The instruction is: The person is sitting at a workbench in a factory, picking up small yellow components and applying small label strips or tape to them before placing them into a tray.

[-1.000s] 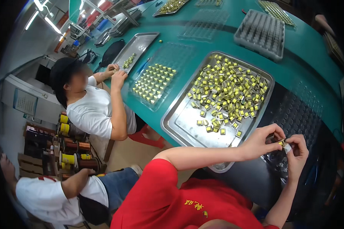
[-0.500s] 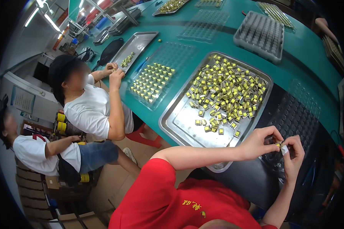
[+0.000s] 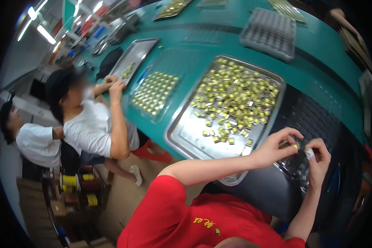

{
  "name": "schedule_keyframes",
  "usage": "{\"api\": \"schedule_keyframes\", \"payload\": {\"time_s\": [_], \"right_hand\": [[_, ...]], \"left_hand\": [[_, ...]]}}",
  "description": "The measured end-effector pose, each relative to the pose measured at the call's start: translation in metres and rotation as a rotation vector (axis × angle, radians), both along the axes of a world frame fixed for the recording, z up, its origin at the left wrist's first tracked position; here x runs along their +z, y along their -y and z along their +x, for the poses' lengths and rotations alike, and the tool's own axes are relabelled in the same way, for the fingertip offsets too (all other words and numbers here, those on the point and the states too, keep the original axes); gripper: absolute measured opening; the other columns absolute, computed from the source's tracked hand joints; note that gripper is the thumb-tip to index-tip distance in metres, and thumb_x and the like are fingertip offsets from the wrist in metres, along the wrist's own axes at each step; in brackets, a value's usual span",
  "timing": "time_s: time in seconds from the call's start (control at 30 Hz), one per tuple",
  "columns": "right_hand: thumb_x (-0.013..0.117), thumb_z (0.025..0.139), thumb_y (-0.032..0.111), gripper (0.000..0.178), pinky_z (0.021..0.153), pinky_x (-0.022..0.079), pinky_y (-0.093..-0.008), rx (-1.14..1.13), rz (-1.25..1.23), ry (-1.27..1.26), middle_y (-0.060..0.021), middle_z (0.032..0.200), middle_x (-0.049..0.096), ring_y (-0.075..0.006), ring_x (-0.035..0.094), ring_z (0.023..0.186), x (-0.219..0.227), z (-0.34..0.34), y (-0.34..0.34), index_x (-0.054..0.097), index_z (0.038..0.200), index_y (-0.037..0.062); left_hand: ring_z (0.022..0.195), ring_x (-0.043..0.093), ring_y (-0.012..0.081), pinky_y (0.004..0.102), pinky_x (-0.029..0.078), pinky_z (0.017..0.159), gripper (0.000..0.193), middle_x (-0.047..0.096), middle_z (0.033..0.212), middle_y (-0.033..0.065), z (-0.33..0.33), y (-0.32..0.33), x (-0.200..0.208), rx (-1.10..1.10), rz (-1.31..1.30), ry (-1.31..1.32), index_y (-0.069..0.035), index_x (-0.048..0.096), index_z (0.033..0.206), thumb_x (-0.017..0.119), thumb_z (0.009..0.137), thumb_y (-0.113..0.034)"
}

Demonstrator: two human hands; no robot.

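Observation:
My left hand (image 3: 278, 145) pinches a small yellow-topped coil-like part (image 3: 295, 146) between thumb and fingers. A short gap to the right, my right hand (image 3: 319, 160) has its fingers drawn together around a small white patch (image 3: 309, 154); whether that is a loose piece or a fingertip cover, I cannot tell. Both hands hover over the near end of a clear plastic blister tray (image 3: 314, 113) with rows of pockets on a dark surface. Left of them, a metal tray (image 3: 186, 142) holds a heap of similar yellow parts (image 3: 235, 95).
On the green table (image 3: 219, 43), a pocketed tray (image 3: 155, 93) bears rows of yellow parts. A stack of plastic trays (image 3: 270, 33) stands farther back. At left, a co-worker in white (image 3: 97, 124) handles parts by another metal tray (image 3: 146, 45); a second person (image 3: 39, 142) is behind.
My hands have drawn apart; the yellow part has come away to the left with my left hand. The whole view has shifted slightly. The person at far left has changed posture.

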State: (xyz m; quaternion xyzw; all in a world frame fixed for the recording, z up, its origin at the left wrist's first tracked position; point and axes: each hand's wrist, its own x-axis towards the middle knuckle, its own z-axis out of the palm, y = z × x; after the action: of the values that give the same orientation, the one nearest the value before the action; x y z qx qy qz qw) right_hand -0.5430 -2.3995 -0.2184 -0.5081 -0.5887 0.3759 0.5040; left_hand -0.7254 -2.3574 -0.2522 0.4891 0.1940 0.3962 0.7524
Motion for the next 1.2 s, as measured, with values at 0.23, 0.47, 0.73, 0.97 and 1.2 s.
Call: {"api": "schedule_keyframes", "payload": {"time_s": [0.23,0.47,0.73,0.97,1.2], "right_hand": [[0.065,0.076,0.004,0.015,0.070,0.043,-0.0213,0.097,-0.088,-0.063,-0.0033,0.088,0.056,-0.0092,0.055,0.081,-0.027,-0.011,-0.041,0.061,0.089,0.0016],[0.066,0.076,0.002,0.010,0.057,0.036,-0.0189,0.114,-0.003,-0.074,0.0010,0.082,0.058,-0.0035,0.048,0.067,-0.018,-0.008,-0.059,0.065,0.085,0.0044],[0.067,0.078,0.005,0.008,0.055,0.035,-0.0191,0.190,0.013,-0.070,0.0016,0.078,0.056,-0.0032,0.047,0.062,-0.016,-0.009,-0.067,0.066,0.086,0.0050],[0.066,0.077,0.004,0.012,0.053,0.035,-0.0190,0.222,-0.011,-0.080,0.0014,0.079,0.057,-0.0029,0.044,0.057,-0.012,-0.005,-0.063,0.066,0.089,0.0049],[0.064,0.076,0.001,0.013,0.052,0.035,-0.0183,0.189,-0.019,-0.115,0.0012,0.081,0.057,-0.0026,0.044,0.057,-0.019,-0.007,-0.065,0.065,0.088,0.0047]], "left_hand": [[0.092,0.057,0.0091,0.0232,0.045,0.081,0.024,0.063,0.095,0.0047,-0.025,-0.025,0.000,0.111,0.055,-0.295,-0.002,0.054,0.112,0.057,0.089,-0.007],[0.090,0.059,0.0108,0.0221,0.044,0.078,0.022,0.063,0.096,0.0063,-0.019,-0.037,0.011,0.075,-0.002,-0.291,-0.003,0.055,0.110,0.059,0.090,-0.011],[0.087,0.058,0.0095,0.0219,0.045,0.078,0.026,0.063,0.094,0.0057,-0.022,-0.037,0.012,0.129,0.059,-0.325,-0.004,0.051,0.111,0.062,0.088,-0.013],[0.087,0.057,0.0116,0.0229,0.043,0.076,0.030,0.061,0.095,0.0070,-0.018,-0.039,0.012,0.161,0.134,-0.303,-0.005,0.042,0.119,0.055,0.092,-0.010],[0.084,0.061,0.0176,0.0259,0.046,0.073,0.030,0.061,0.100,0.0150,-0.018,-0.038,0.015,0.029,-0.075,-0.263,-0.004,0.041,0.120,0.038,0.100,-0.026]]}}
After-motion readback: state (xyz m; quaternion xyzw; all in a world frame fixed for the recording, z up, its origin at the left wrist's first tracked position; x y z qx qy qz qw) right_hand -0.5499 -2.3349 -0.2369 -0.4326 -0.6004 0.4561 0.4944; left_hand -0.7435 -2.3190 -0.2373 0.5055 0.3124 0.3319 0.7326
